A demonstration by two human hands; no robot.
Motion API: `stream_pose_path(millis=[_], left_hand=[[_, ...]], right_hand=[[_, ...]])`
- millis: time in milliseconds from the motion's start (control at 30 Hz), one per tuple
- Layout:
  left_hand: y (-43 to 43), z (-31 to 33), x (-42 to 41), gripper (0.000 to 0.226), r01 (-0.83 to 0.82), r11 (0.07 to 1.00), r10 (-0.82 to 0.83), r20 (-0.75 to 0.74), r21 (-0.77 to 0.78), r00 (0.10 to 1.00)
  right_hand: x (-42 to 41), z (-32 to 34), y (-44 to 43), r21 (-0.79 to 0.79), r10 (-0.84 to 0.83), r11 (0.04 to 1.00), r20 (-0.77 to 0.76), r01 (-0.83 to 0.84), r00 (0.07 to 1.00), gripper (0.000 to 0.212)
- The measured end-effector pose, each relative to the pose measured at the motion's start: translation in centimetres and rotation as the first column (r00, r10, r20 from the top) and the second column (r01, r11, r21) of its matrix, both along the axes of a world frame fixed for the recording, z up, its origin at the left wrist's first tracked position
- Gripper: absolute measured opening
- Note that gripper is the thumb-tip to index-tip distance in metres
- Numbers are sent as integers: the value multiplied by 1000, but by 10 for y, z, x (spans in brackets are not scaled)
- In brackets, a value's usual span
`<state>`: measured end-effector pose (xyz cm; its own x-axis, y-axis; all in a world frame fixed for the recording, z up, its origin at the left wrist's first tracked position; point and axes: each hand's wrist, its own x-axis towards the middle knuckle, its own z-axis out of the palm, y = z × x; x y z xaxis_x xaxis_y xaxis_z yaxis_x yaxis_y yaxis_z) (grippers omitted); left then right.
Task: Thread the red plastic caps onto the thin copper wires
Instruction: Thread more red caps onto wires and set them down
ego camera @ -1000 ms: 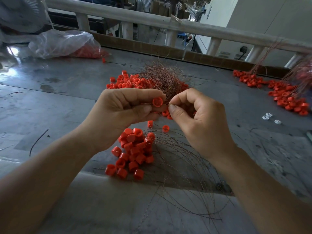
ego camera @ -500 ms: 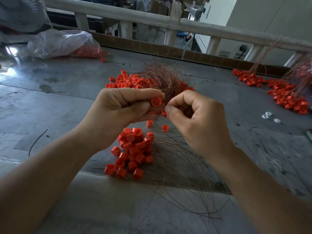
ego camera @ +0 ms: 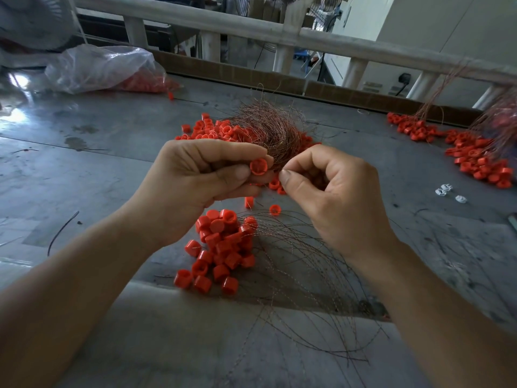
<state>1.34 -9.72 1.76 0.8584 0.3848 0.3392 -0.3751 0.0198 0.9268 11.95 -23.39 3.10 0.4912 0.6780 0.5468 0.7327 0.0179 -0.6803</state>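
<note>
left hand (ego camera: 193, 186) grip clamped on red cap (ego camera: 258, 166); right hand (ego camera: 330, 191) grip pinched together, prob on wire, can't tell.

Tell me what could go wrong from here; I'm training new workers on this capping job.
The round red plastic cap sits only between the left hand fingers, so it could slip into the loose pile of red caps below. The right hand pinches a thin copper wire too fine to see clearly; it may miss the hole or bend. The tangled copper wire bundle behind could snag.
</note>
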Motion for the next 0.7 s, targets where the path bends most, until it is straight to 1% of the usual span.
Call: stream_pose_path(millis=[67,167,433,600,700], left_hand=[[0,0,0,26,4,1000,-3,3,-11,1000],[0,0,0,33,25,999,-25,4,-38,1000],[0,2,-2,21,107,989,-105,25,-104,994],[0,3,-2,28,129,982,-128,19,-136,992],[-1,4,-3,24,148,978,-147,18,-145,989]], right_hand=[[1,1,0,2,19,1000,-20,-19,1000,14],[1,1,-1,-4,50,999,-48,-50,998,14],[2,3,-2,-28,107,993,-151,-112,983,16],[2,3,-1,-56,121,990,-173,-133,977,18],[1,6,-2,-42,138,988,-225,-151,964,18]])
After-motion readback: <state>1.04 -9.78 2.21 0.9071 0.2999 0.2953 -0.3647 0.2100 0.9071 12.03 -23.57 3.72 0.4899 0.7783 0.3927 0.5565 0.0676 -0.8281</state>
